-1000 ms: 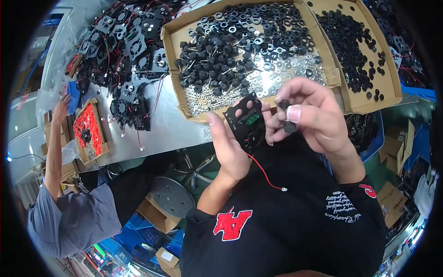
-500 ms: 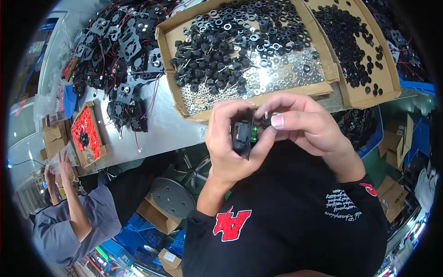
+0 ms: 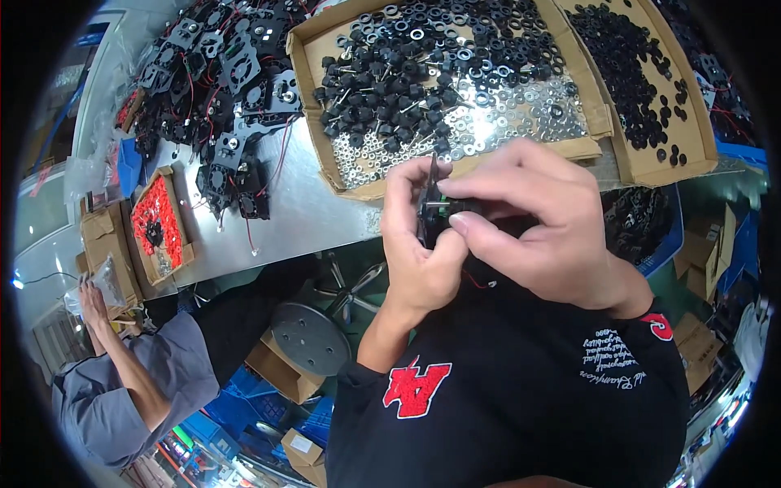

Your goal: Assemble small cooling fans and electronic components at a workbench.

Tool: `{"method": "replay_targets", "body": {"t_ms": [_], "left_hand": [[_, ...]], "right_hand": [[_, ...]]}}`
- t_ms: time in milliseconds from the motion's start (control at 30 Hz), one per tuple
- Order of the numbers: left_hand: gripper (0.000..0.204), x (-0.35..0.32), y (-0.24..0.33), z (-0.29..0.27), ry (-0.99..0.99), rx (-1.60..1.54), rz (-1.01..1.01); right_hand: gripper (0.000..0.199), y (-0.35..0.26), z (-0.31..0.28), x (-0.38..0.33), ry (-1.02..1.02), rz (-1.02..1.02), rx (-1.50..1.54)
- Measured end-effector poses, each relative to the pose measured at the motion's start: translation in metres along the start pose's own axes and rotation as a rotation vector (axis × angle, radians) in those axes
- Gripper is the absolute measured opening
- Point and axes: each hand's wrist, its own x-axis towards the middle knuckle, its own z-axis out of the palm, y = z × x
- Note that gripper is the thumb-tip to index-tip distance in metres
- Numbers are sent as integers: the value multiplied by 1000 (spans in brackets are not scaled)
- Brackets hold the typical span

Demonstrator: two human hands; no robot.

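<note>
My left hand (image 3: 411,260) is closed around a black plate assembly (image 3: 432,183), which stands edge-on with a bit of green on its right side. In my right hand (image 3: 553,220), thumb and fingers pinch a black knob (image 3: 464,209). A metal shank runs from the knob to the plate; whether it has entered a hole I cannot tell. Below the hands hangs a thin red wire with a white plug (image 3: 491,285). Just beyond them, a cardboard tray (image 3: 370,192) holds black knobs with screws, black rings, metal washers and nuts.
A second cardboard tray (image 3: 691,170) holds small black discs. Black plate assemblies with red wires (image 3: 232,154) are heaped at the left, near a box of red parts (image 3: 159,215). Another person's hand (image 3: 93,301) is at a clear bag. A round stool (image 3: 311,337) stands below the table.
My left hand has turned the plate assembly more edge-on. My right hand has rolled over, back upward, with the knob now lined up against the plate. The view has shifted slightly.
</note>
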Motion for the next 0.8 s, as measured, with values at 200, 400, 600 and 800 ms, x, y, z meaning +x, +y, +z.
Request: {"method": "replay_targets", "body": {"t_ms": [200, 400, 600, 800], "left_hand": [[48, 4, 10, -2, -8, 93, -1], [46, 7, 7, -10, -57, 416, 117], [42, 9, 18, -8, -36, 576, 141], [42, 11, 22, -8, -64, 618, 227]], "right_hand": [[24, 3, 0, 6, -68, 115, 63], [21, -2, -2, 9, -75, 386, 311], [22, 11, 4, -3, -28, 209, 374], [12, 15, -4, -5, 19, 158, 496]]}}
